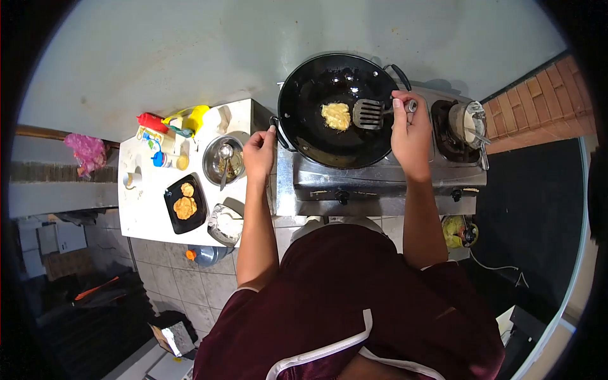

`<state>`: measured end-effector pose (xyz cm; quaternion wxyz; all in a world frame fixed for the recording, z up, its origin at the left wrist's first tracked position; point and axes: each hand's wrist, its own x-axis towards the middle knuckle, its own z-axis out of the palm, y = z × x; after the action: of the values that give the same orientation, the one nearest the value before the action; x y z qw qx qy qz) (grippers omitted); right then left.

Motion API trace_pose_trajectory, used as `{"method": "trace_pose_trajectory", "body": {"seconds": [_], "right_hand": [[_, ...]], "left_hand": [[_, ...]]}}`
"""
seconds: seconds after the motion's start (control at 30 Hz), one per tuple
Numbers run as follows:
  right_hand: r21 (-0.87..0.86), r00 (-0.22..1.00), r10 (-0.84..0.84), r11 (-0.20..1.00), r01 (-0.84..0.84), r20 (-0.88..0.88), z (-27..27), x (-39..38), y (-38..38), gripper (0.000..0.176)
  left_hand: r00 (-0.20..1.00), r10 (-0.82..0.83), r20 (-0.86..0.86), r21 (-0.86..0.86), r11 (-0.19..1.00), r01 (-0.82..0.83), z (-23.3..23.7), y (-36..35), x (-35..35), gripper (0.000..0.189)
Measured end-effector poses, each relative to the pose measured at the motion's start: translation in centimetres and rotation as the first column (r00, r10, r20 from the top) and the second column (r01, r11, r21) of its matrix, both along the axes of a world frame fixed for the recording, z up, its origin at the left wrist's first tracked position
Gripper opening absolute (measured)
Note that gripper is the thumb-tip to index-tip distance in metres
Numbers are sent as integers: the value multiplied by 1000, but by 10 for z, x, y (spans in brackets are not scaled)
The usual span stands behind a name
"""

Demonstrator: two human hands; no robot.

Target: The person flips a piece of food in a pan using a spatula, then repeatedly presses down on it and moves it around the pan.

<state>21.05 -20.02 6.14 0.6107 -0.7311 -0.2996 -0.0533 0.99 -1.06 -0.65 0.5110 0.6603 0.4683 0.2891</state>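
Observation:
A large black wok (316, 149) sits on the metal stove, with one pale yellow fritter (336, 116) in it. My right hand (411, 133) grips the handle of a slotted spatula (367, 114), whose head lies inside the wok just right of the fritter. At the wok's left side handle (279, 133) is my left hand (260, 152), its fingers closed on or against that handle.
The white table (145, 218) at left bears a black plate (194, 218) of browned fritters, a metal bowl (212, 168) with spoons, a red bottle (152, 122) and a plastic bag (225, 223). A small pot (461, 123) stands on the right burner. A water jug (212, 254) lies below the table.

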Motion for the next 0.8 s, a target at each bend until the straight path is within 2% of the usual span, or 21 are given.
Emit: {"method": "trace_pose_trajectory", "body": {"seconds": [0.1, 0.17, 0.27, 0.4, 0.5, 0.57, 0.8], "right_hand": [[-23, 999, 6, 1000, -6, -34, 5, -7, -7, 13], [-2, 979, 23, 1000, -24, -205, 10, -14, -11, 13], [87, 980, 22, 996, -4, -199, 6, -22, -12, 13], [96, 978, -20, 995, 41, -210, 0, -31, -14, 13], [79, 990, -50, 995, 61, -135, -8, -29, -15, 13], [168, 985, -67, 981, 94, -162, -7, -31, -13, 13], [196, 984, -48, 977, 82, -170, 0, -18, -17, 13]], "left_hand": [[999, -27, 38, 12, 1000, 27, -5, 2, -1, 32], [997, -39, 62, 19, 999, 38, -7, 2, -1, 32], [996, -45, 75, -1, 999, 45, -10, 5, -2, 31], [995, -77, 70, -22, 997, 79, -8, 5, -4, 31], [992, -91, 84, 4, 996, 91, -8, 7, -3, 31], [996, -73, 55, 12, 997, 73, -9, 7, -3, 30], [996, -72, 49, -7, 997, 72, -8, 7, -3, 31]]}}
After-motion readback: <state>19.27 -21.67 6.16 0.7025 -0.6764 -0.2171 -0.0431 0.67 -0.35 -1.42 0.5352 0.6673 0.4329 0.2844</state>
